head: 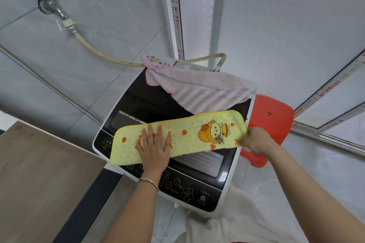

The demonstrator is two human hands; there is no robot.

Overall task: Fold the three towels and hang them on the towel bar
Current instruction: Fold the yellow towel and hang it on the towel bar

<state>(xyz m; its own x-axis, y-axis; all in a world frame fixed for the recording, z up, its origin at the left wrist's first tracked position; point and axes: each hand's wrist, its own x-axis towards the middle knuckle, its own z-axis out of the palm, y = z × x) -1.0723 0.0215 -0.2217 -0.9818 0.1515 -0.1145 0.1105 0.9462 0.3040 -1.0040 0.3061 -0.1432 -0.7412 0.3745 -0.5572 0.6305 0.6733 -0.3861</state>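
Observation:
A yellow towel (189, 134) with an orange cartoon print lies folded into a long strip across the lid of a washing machine (138, 102). My left hand (154, 148) presses flat on its left half, fingers spread. My right hand (255, 140) pinches the towel's right end at the machine's edge. Behind it lies a pink and white striped towel (199, 90), crumpled at the back of the lid, with a pink spotted cloth (154, 62) at its far left corner. No towel bar is in view.
A red plastic stool (270, 116) stands right of the machine. A tap (52, 4) on the tiled wall feeds a beige hose (94, 51) to the machine's back. A wooden surface (39, 173) sits at lower left. A framed sliding door (335, 89) runs along the right.

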